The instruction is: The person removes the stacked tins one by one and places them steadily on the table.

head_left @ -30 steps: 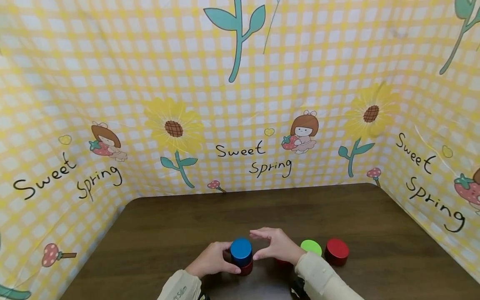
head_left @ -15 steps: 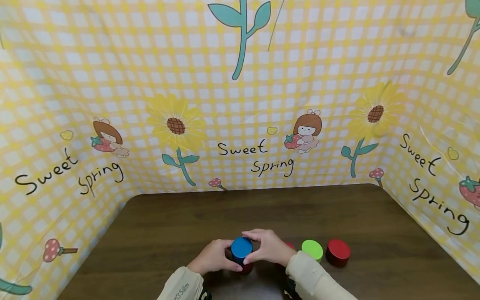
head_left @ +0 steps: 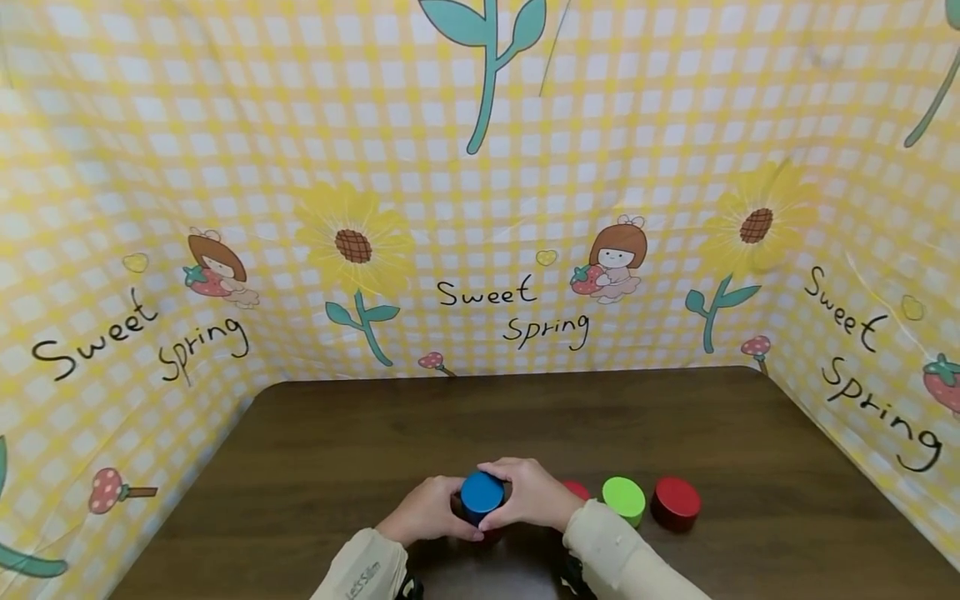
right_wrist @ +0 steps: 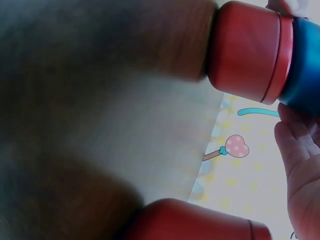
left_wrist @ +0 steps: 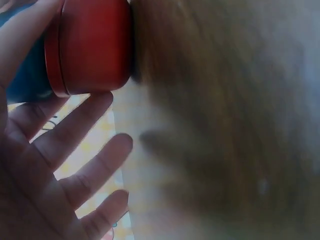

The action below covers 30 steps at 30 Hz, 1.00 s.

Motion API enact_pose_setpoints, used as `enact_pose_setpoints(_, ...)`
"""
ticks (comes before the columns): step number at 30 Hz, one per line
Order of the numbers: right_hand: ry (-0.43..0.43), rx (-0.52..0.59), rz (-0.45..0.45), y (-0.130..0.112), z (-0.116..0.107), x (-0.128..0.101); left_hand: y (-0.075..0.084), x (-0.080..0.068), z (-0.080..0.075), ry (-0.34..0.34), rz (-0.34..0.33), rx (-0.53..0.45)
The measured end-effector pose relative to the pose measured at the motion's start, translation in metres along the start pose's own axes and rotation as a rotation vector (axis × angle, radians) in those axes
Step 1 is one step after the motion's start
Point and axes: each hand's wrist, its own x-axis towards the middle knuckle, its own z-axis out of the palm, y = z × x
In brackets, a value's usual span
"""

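A blue round tin [head_left: 482,493] sits on top of a red round tin [left_wrist: 95,45], stacked upright on the table. My left hand [head_left: 431,510] holds the red tin from the left, thumb in front near the seam between the two tins and fingers around the far side. From the right, my right hand [head_left: 528,496] grips the blue tin between thumb and fingers. Most of the lower red tin is hidden in the head view, but the right wrist view shows it beside the blue one, its lid edge meeting the blue tin.
Right of my hands stands a green-topped tin [head_left: 624,500], with a red tin [head_left: 677,502] beyond it. Another red tin [head_left: 576,489] is partly hidden behind my right wrist. Yellow checked cloth [head_left: 480,208] walls in the dark wooden table [head_left: 420,425].
My right hand has moved left and closed its thumb and fingers on the blue tin. The left hand has stayed almost where it was. The head view has shifted slightly.
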Motion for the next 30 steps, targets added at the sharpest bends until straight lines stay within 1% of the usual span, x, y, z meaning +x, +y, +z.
enact_pose_setpoints(3,-0.025,-0.005,-0.014,-0.001,-0.001,0.002,0.0,-0.001,0.0,0.004,-0.02,0.003)
enact_pose_setpoints(7,-0.038,-0.016,-0.002,-0.003,-0.003,0.003,0.001,-0.001,0.0,0.003,-0.028,0.014)
enact_pose_setpoints(16,-0.002,-0.048,0.01,-0.002,-0.009,-0.003,0.005,0.006,0.001,-0.028,-0.045,0.019)
enact_pose_setpoints(19,0.002,-0.056,0.024,-0.002,-0.011,-0.006,0.008,0.006,0.001,-0.039,-0.081,0.015)
enact_pose_setpoints(21,0.001,-0.057,0.044,-0.003,-0.013,-0.009,0.01,0.006,0.002,-0.043,-0.087,0.017)
enact_pose_setpoints(23,0.004,-0.06,0.058,-0.003,-0.016,-0.011,0.012,0.006,0.001,-0.044,-0.089,0.016)
enact_pose_setpoints(26,0.008,-0.06,0.069,-0.002,-0.02,-0.015,0.012,0.005,0.0,-0.038,-0.075,0.028)
enact_pose_setpoints(30,0.012,-0.085,0.072,0.001,-0.025,-0.019,0.012,0.004,-0.002,-0.041,-0.075,0.04)
